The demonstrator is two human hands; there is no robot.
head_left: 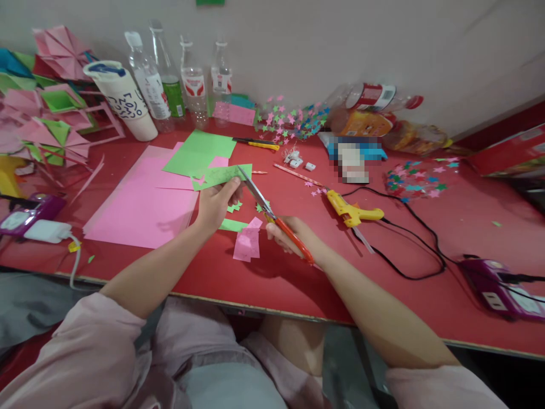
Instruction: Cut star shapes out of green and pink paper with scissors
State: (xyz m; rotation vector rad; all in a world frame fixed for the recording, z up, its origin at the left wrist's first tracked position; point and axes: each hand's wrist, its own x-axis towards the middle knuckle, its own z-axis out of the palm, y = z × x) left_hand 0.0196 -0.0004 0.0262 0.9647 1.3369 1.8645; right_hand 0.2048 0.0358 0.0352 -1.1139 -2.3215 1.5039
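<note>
Green paper strip [219, 175]; cutting apparently in hand
Left fingers [232, 186] pinch strip; right fingers [280, 236] grip scissors [293, 239], blades at strip's end; next snip likely needs steadiness

No legible lettering anywhere.

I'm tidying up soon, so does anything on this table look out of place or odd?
Mainly the red-capped bottle, lying on its side at the back right, while the four bottles at the back left stand upright. The yellow glue gun also lies on its side, right of the scissors. I see no spill.
</note>
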